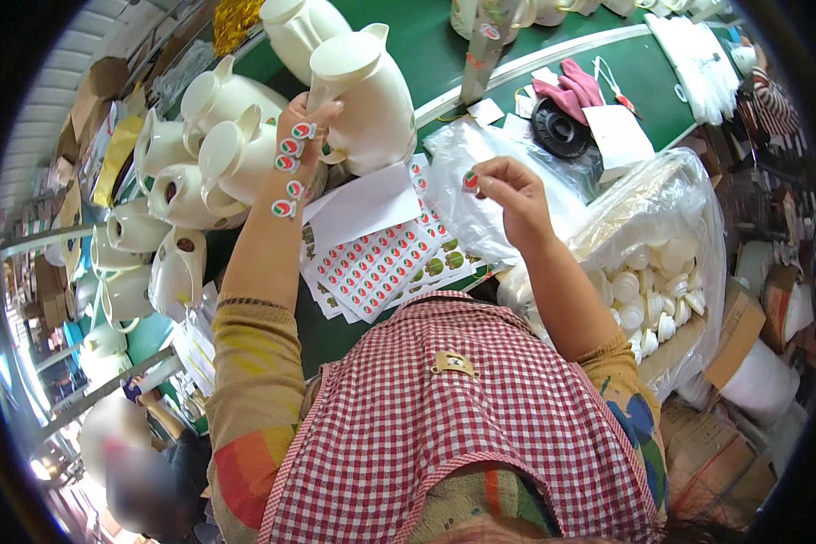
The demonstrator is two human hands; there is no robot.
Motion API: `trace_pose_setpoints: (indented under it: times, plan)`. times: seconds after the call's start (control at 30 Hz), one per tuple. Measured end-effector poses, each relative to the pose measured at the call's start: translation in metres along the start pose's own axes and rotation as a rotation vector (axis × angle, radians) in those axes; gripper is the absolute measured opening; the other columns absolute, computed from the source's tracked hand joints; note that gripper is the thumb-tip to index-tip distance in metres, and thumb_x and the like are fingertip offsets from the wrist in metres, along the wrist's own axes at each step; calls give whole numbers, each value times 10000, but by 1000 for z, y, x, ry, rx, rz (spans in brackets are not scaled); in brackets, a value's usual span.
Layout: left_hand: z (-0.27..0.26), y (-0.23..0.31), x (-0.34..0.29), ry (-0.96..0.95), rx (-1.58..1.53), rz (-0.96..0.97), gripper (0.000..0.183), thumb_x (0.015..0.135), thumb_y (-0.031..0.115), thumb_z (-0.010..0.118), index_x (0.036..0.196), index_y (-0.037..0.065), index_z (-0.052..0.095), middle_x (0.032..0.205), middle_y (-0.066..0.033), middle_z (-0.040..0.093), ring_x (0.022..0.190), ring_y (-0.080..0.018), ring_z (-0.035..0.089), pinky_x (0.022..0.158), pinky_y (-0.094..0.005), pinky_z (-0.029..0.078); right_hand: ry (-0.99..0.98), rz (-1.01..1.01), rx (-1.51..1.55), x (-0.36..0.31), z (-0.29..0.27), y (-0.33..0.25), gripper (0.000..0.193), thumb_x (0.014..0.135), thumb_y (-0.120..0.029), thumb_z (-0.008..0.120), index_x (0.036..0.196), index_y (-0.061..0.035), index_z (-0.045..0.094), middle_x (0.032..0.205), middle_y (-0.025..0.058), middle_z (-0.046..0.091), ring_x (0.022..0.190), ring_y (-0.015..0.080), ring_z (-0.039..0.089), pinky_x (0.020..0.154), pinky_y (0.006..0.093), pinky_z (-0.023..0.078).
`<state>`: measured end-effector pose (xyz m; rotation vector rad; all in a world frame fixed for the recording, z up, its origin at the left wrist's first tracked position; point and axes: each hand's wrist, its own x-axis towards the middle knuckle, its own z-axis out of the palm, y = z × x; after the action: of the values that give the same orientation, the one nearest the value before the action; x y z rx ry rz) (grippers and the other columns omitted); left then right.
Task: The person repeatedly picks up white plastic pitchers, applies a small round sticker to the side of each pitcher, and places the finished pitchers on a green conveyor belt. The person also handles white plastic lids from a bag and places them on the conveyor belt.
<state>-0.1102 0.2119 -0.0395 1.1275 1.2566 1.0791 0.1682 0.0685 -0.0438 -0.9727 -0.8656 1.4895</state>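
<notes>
My left hand (310,134) is closed round the handle side of a cream vacuum jug (372,109), which stands upright with its lid on. Several small red-and-green stickers (287,163) cling to the back of that hand and its forearm. My right hand (515,195) is raised to the right of the jug, thumb and finger pinching one round sticker (471,181). Between my arms lie sheets of the same stickers (372,272), partly covered by a blank white sheet (363,207).
More cream jugs (172,195) crowd the left side, some without lids. A bag of white stoppers (653,290) sits at the right. Clear plastic (517,172), a black round tape reel (560,127) and a pink cloth (571,89) lie on the green table (417,50). Another person is at lower left.
</notes>
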Motion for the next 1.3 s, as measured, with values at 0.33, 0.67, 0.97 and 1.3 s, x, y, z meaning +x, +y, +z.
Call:
trace_pose_setpoints:
  times: [0.33, 0.67, 0.97, 1.3]
  plan:
    - [39, 59, -100, -410, 17, -338, 274, 804, 230, 696, 953, 26, 589, 574, 46, 464, 407, -34, 345, 375, -185, 256, -511, -55, 385, -30, 24, -52, 58, 795, -51, 611, 820, -2, 594, 935, 143, 631, 947, 222, 615, 845, 326, 471]
    - [56, 0, -119, -543, -65, -576, 171, 863, 209, 608, 928, 74, 525, 556, 80, 382, 422, -19, 329, 388, -187, 281, -170, -279, 410, 6, -33, 10, 115, 820, -54, 528, 848, 3, 625, 942, 149, 647, 990, 266, 625, 918, 360, 465]
    - [48, -22, -108, -456, -192, -625, 177, 884, 220, 620, 911, 64, 541, 631, 47, 457, 489, -39, 407, 444, -194, 345, 233, 1, 304, -59, -95, -5, 116, 896, -157, 554, 885, -53, 605, 805, 85, 654, 714, 193, 633, 701, 314, 504]
    - [119, -53, -58, -433, -492, -679, 286, 980, 182, 490, 1152, -47, 499, 909, -78, 584, 767, -131, 584, 761, -294, 537, -97, 498, -88, -90, -43, 17, 91, 871, -148, 646, 864, -58, 632, 688, 3, 611, 563, 62, 542, 527, 192, 426]
